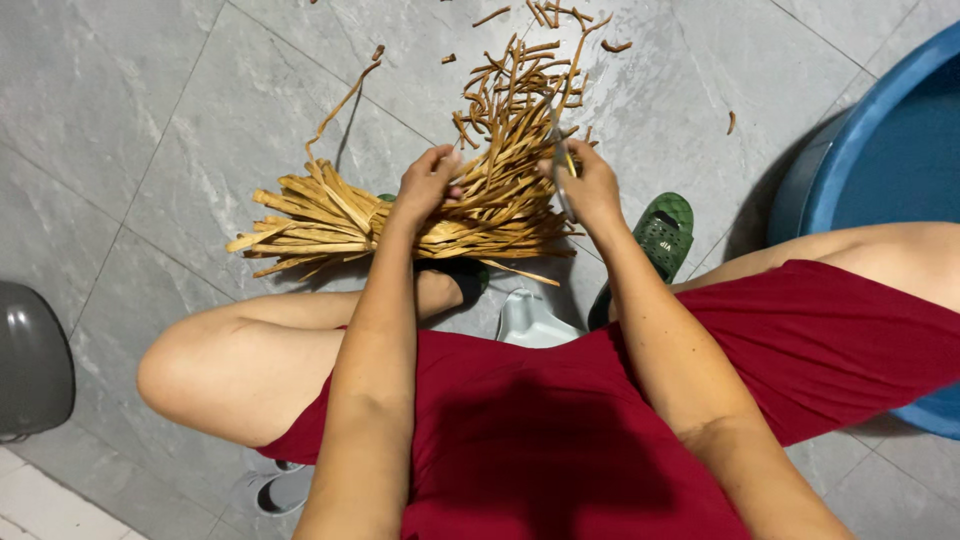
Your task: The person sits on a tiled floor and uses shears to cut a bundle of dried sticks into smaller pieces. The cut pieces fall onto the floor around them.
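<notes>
Strips: a thick bundle of flat tan strips (400, 215), dry and fibrous, lies across the person's lap line above the knees, fanning out to the left and bristling upward in the middle.
Left hand: the left hand (428, 185) is clenched around the bundle at its middle, fingers curled over the top of the strips.
Right hand: the right hand (590, 185) is closed on a slim metal tool (563, 185) — likely scissors or a blade, too blurred to tell which — whose shaft crosses the upright ends of the strips.
Where the bundle is: held in the air between the two hands, over the floor, just in front of the green slippers (662, 232).
Offcuts: short brown scraps (515, 75) lie scattered on the grey tiled floor (150, 130) beyond the hands, and one long thin strip (340, 105) curls up from the left part of the bundle.
Person: seated low, in red shorts (560, 440), knees apart, both forearms reaching forward.
Right edge: a blue tub (880, 150) stands near the right knee — only part of its rim and wall shows.
Left edge: a dark grey rounded object (30, 360) sits on the floor, well apart from the hands.
Between the feet: a pale plastic piece (530, 320), partly hidden by the shorts.
</notes>
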